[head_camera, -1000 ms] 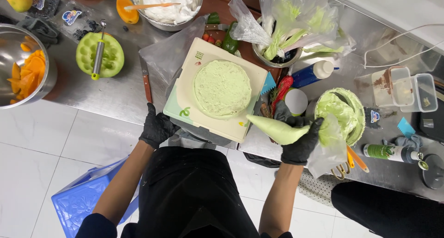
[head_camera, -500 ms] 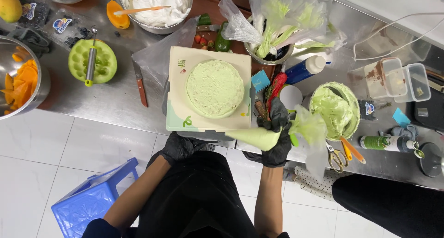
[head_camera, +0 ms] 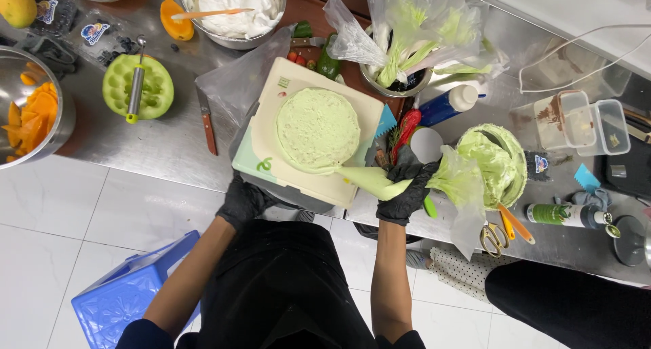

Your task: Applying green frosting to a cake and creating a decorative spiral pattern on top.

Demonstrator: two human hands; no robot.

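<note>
A round cake (head_camera: 317,128) covered in pale green cream sits on a cream-coloured square board (head_camera: 271,164) at the counter's near edge. My right hand (head_camera: 405,186), in a black glove, grips a piping bag (head_camera: 380,179) of green cream; its tip touches the cake's lower right edge. The bag's loose plastic end (head_camera: 464,186) flares out to the right. My left hand (head_camera: 245,201), also gloved, holds the board's near left edge.
Right of the cake stands a bowl of green cream (head_camera: 498,162), with scissors (head_camera: 494,235) beside it. Behind are a bowl of white cream (head_camera: 234,3), used piping bags in a bowl (head_camera: 413,30), a knife (head_camera: 207,122), a green melon half (head_camera: 137,86). A blue stool (head_camera: 129,291) stands lower left.
My right hand has brought the piping bag's tip up to the cake's edge. My left hand stays at the board's near left edge. The view has shifted.
</note>
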